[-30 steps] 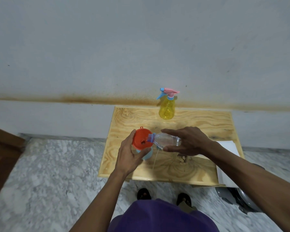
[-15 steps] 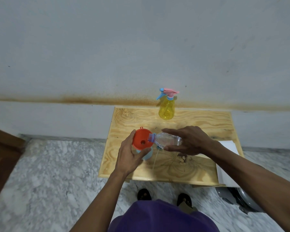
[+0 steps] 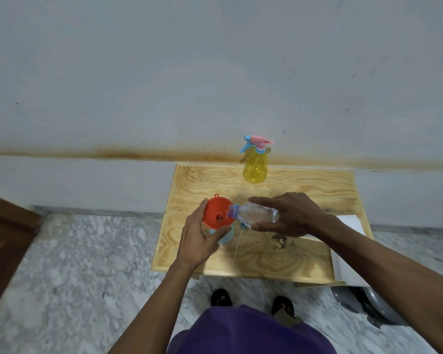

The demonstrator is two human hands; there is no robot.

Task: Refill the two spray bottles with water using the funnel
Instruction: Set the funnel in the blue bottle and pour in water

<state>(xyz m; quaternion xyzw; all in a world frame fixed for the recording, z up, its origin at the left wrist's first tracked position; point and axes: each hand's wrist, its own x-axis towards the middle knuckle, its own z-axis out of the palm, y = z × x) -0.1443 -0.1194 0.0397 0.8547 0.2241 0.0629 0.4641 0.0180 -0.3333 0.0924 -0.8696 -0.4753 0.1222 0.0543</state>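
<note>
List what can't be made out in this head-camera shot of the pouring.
- Blue spray bottle: mostly hidden under the orange funnel and the left hand; its water level cannot be seen.
- Clear water bottle: its base is covered by the right hand; any stream into the funnel is too faint to tell.
- Yellow spray bottle: too small to judge its fill.
- White sheet: partly behind the right forearm.

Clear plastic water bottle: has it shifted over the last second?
No. The clear plastic water bottle stays tipped in the right hand, mouth at the orange funnel rim, same spot against the wooden table.
</note>
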